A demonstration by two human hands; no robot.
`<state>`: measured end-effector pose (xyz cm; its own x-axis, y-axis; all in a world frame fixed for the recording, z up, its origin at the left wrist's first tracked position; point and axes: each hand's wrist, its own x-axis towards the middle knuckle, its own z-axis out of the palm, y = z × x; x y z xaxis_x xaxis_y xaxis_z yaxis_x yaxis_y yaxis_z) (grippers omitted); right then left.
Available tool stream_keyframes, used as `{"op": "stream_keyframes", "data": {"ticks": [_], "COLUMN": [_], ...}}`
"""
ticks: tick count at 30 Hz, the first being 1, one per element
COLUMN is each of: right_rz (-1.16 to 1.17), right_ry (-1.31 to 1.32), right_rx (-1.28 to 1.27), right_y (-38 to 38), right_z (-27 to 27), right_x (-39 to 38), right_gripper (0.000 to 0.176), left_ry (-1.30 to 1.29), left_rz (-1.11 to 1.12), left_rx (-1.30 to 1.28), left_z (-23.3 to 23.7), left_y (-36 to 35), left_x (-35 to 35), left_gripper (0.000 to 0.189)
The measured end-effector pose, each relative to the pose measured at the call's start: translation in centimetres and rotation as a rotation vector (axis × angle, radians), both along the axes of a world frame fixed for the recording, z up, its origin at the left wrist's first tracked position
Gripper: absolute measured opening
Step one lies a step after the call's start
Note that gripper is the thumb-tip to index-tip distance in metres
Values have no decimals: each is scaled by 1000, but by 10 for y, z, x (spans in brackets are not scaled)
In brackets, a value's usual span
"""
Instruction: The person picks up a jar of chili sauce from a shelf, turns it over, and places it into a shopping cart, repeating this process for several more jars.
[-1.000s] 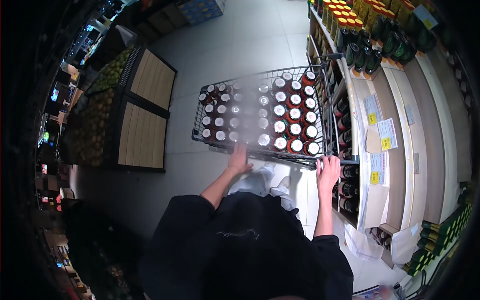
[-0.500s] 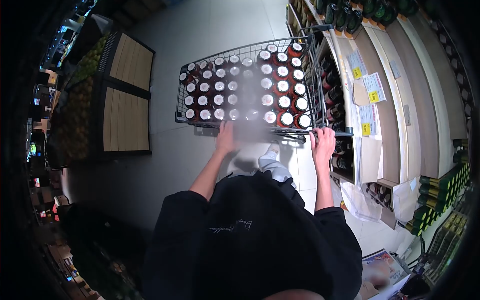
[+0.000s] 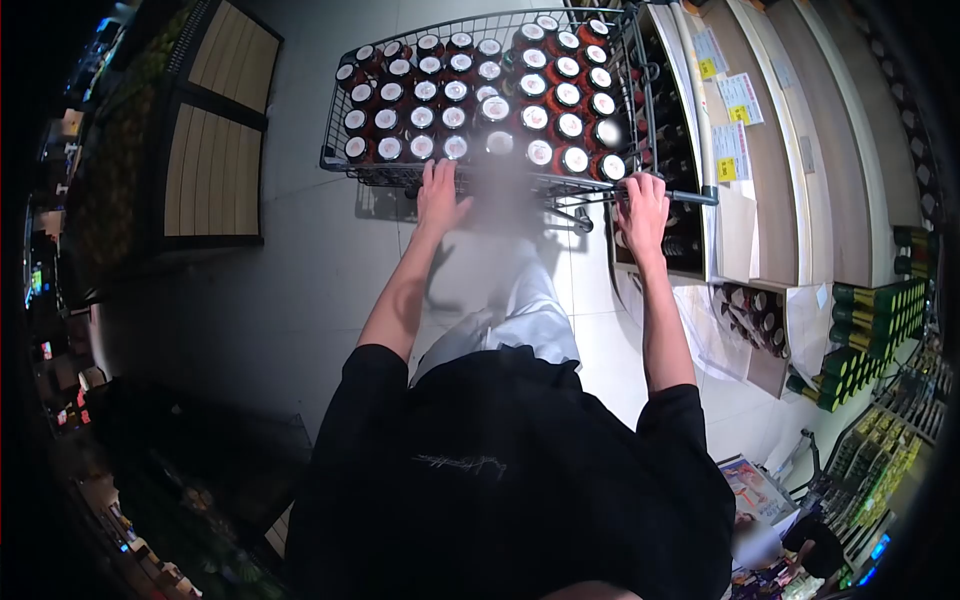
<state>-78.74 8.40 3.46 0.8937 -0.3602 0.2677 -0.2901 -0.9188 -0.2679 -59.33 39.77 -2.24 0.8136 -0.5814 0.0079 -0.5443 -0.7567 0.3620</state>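
Observation:
A wire shopping cart (image 3: pixel 345 172) packed with rows of upright dark red jars stands ahead of me, their round white lids (image 3: pixel 534 118) facing up. My left hand (image 3: pixel 438 200) hooks its fingers over the cart's near rim, thumb held apart. At the cart's near right corner, my right hand (image 3: pixel 645 205) wraps its fingers round the frame beside the end of the handle bar (image 3: pixel 690 197). A grey haze blurs a strip of jars and rim between my hands.
On the right stand pale wooden shelves (image 3: pixel 790 170) with price cards (image 3: pixel 738 98), dark bottles on the lower level and green-and-yellow stacked goods (image 3: pixel 880 315). A slatted wooden display (image 3: pixel 215 165) stands left. Another person (image 3: pixel 815 550) is partly visible at lower right.
Cart, hands and shelves all sit higher in view than half a second ago, and more of my white trousers shows. Both hands keep their places on the cart.

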Motion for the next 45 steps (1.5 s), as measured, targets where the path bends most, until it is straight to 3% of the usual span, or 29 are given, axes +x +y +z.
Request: {"op": "stream_keyframes", "data": {"ticks": [11, 17, 32, 45], "right_rz": [37, 18, 11, 30], "right_ry": [7, 7, -15, -28], "right_rx": [43, 33, -8, 11], "right_y": [6, 6, -2, -4], "right_z": [-4, -5, -3, -1], "right_x": [-55, -83, -140, -191], "right_gripper": [34, 24, 24, 30], "left_ry": [19, 61, -74, -110], "left_rz": [4, 16, 111, 98], "left_rx": [81, 114, -16, -9], "left_z": [-9, -2, -10, -17], "left_y": [10, 12, 8, 2], "left_x": [-56, -88, -189, -271], "left_gripper": [86, 87, 79, 100]}}
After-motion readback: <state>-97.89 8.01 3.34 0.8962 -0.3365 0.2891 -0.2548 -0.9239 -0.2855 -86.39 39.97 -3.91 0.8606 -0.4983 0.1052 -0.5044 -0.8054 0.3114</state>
